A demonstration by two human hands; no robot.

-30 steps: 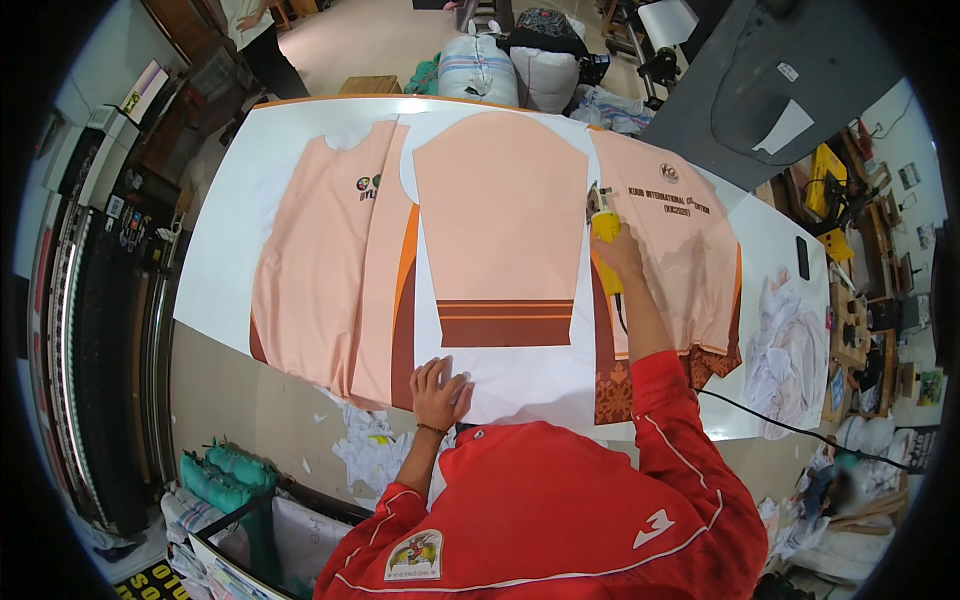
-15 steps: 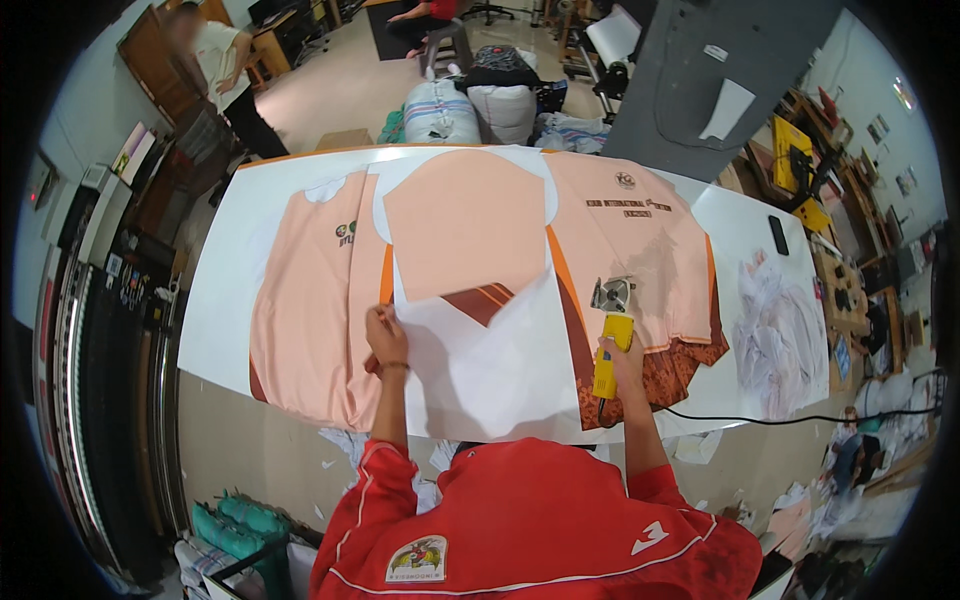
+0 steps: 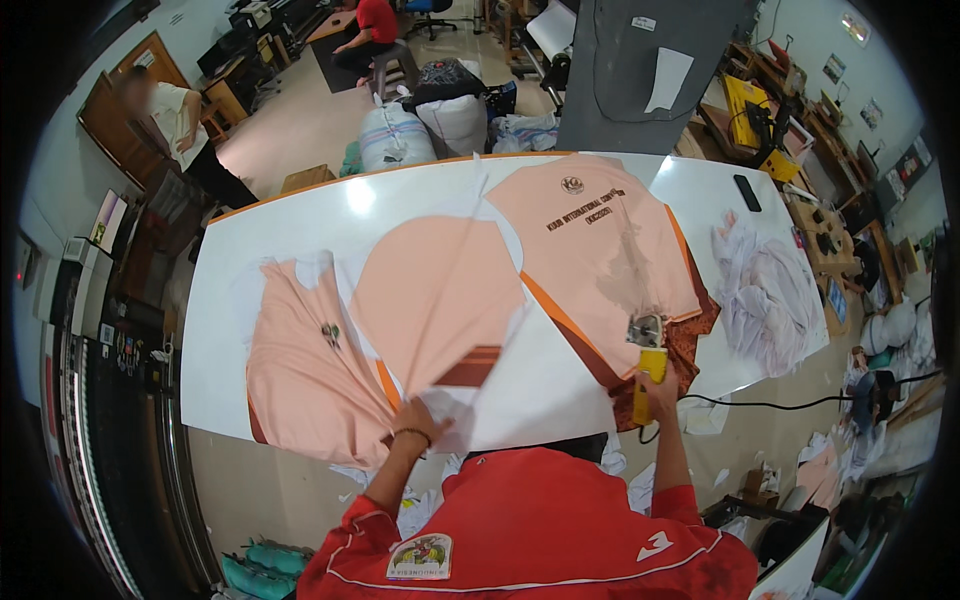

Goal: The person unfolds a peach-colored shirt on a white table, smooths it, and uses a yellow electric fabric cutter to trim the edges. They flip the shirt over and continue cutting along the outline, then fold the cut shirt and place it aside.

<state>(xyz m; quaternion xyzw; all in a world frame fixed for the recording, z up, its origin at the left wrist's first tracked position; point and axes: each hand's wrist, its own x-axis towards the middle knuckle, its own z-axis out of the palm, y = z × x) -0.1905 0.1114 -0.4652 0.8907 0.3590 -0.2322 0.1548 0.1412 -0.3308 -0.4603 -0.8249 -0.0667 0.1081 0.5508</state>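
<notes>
My left hand (image 3: 418, 425) grips the lower edge of a white sheet (image 3: 540, 390) and peach fabric, lifting them into blurred folds. A peach panel with brown stripes (image 3: 430, 280) lies over that sheet, its striped end folded. My right hand (image 3: 657, 393) holds a yellow electric cutter (image 3: 645, 365) with a metal head and black cord, at the lower part of the right peach panel (image 3: 590, 255), which has dark lettering, orange sides and brown patterned fabric. Another rumpled peach panel (image 3: 300, 390) lies at the left, beside my left hand.
On the white table (image 3: 215, 320) are crumpled white material (image 3: 760, 290) and a black phone (image 3: 747, 192). Stuffed sacks (image 3: 390, 137) and a grey panel (image 3: 630, 70) stand beyond it. A standing person (image 3: 190, 130) and a seated person (image 3: 370, 30) are behind. A long black machine (image 3: 105, 400) stands left.
My left hand has moved down towards me, dragging the sheet and middle and left panels along. My right hand has carried the cutter down and right. The right panel now lies tilted.
</notes>
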